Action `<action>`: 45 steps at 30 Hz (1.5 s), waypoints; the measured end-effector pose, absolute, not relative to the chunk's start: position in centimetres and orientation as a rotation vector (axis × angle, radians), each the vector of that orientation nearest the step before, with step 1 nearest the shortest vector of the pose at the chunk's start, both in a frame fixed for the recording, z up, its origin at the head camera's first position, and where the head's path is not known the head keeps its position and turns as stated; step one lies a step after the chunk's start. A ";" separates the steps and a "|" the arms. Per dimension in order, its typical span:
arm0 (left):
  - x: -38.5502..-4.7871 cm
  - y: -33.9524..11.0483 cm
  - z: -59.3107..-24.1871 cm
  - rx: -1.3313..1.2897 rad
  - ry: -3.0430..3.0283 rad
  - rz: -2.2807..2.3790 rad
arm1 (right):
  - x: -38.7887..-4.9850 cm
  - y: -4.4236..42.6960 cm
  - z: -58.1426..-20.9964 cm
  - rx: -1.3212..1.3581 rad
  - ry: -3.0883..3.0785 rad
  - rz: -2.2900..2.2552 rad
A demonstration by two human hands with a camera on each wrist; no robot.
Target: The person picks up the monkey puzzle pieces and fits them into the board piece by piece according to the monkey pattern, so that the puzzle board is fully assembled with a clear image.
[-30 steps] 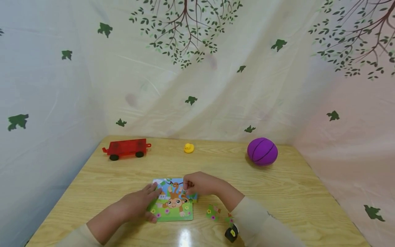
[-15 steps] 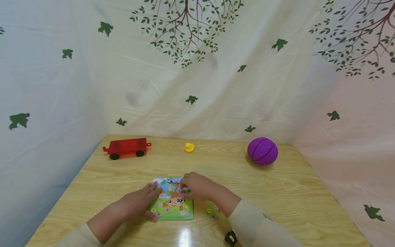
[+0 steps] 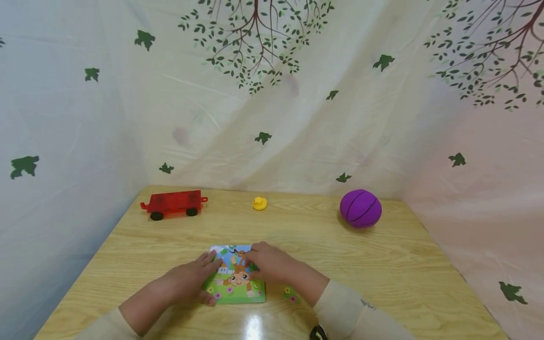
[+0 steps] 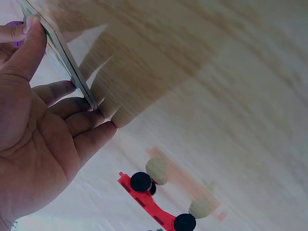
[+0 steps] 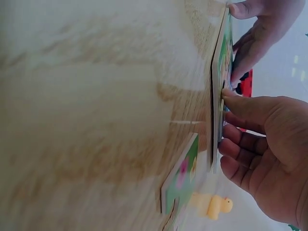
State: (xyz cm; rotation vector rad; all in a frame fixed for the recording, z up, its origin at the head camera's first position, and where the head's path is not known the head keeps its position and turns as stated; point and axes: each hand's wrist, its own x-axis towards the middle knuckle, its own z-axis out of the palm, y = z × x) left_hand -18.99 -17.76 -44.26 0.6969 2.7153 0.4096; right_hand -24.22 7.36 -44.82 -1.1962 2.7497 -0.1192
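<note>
A monkey picture puzzle (image 3: 235, 295) lies flat on the wooden table in the head view. My left hand (image 3: 191, 278) rests on its left side, fingers extended over the picture and thumb at the near left corner. At the puzzle's right side, my right hand (image 3: 272, 262) holds a puzzle piece between thumb and fingers against the board; the hand hides most of that piece. In the right wrist view the right thumb (image 5: 243, 103) touches the board's top. A loose green piece with flowers (image 3: 292, 295) lies right of the puzzle, under the right wrist.
A small black object (image 3: 318, 333) with a yellow mark is partly covered by the right sleeve. Along the table's back stand a red toy wagon (image 3: 175, 203), a yellow rubber duck (image 3: 259, 203) and a purple ball (image 3: 360, 208). A leaf-patterned cloth (image 3: 212, 118) hangs behind.
My right hand has lowered and flattened over the puzzle's right side; the piece overhanging the right edge a second ago no longer shows there. My left hand has stayed in place.
</note>
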 end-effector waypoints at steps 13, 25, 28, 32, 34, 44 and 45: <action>-18.9 -17.8 -44.2 0.698 2.721 0.407 | -23.7 7.0 -44.7 -1.195 2.772 -0.055; -18.5 -17.9 -44.3 0.715 2.719 0.413 | -21.1 8.3 -43.9 -1.360 2.665 0.225; -18.5 -17.9 -44.4 0.722 2.720 0.411 | -21.1 8.5 -43.8 -1.345 2.661 0.236; -18.4 -18.0 -44.7 0.727 2.715 0.424 | -21.3 9.0 -43.9 -1.296 2.627 0.093; -18.2 -18.0 -44.8 0.717 2.708 0.426 | -21.4 9.5 -44.0 -1.263 2.603 -0.012; -18.8 -18.0 -44.2 0.688 2.709 0.344 | -21.8 14.7 -41.1 -0.879 2.689 -0.243; -18.7 -18.0 -44.3 0.698 2.707 0.340 | -21.6 15.2 -41.1 -0.839 2.683 -0.225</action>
